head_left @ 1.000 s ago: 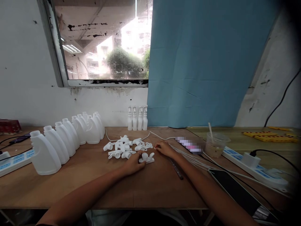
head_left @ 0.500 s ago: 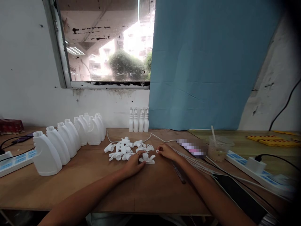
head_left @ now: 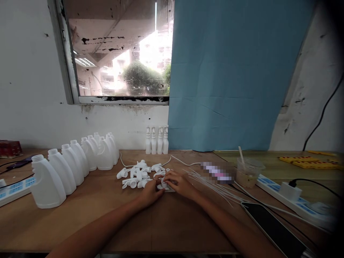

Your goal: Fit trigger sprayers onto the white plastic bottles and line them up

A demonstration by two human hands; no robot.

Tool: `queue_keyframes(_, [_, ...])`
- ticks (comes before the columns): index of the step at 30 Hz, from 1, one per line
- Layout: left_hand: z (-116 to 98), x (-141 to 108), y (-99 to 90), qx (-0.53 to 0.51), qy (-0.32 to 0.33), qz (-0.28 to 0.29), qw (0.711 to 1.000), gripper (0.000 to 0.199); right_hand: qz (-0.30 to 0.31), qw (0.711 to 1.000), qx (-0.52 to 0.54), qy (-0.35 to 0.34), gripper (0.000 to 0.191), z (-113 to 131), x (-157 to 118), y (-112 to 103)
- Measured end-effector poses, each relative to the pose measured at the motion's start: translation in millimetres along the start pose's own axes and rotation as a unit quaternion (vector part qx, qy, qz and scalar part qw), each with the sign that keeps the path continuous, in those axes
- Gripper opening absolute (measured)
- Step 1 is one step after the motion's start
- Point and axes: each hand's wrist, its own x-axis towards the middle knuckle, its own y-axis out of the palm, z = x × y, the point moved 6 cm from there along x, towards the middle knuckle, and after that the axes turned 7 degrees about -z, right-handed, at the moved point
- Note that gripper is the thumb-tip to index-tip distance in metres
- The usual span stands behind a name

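My left hand (head_left: 151, 192) is closed at the side of a white trigger spray head (head_left: 162, 183) low over the table. From the other side my right hand (head_left: 179, 184) reaches over the same spray head, its fingertips pinched together at the wide round opening. The small white washer in those fingertips is hidden by the fingers now. A white flat piece (head_left: 170, 190) shows under the spray head. To the left and behind my left hand lies a loose pile of white trigger spray heads (head_left: 138, 174). Another small white washer (head_left: 168, 169) lies just beyond my right fingers.
White open-necked bottles (head_left: 48, 182) stand in rows at the left. Several small spray bottles (head_left: 159, 141) stand by the wall. Thin white tubes (head_left: 212, 184), a plastic cup (head_left: 247, 172), a dark phone (head_left: 274, 225) and power strips (head_left: 303, 200) lie right.
My right hand has moved left with the small white washer, from beside the spray head onto it. My left hand stays at the spray head. The view has tilted slightly.
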Motion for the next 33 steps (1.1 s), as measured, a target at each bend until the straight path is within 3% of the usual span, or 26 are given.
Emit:
queue_keyframes(6, [-7,-1,-2.4,-0.011,-0.003,0.005,1.0,0.048,0.027,0.999,-0.015,-0.013,0.014,-1,-4,-4])
queue_keyframes(10, [-10,-2,-6.2,0.051,0.0,0.003,0.999,0.03,0.04,0.998,-0.04,-0.014,0.009,-3,-6,-5])
queue_keyframes(14, [-18,-3,-8.8,0.092,0.028,0.019,0.995,0.019,0.067,0.995,-0.077,-0.012,0.016,-6,-6,-1])
queue_keyframes(19, [-29,-5,-11.9,0.143,0.06,0.027,0.988,0.024,0.079,0.993,-0.081,0.015,0.016,-17,-8,4])
queue_keyframes(33, [-23,-3,-11.2,0.138,0.055,0.035,0.988,0.022,0.068,0.994,-0.075,0.036,0.014,-16,-7,3])
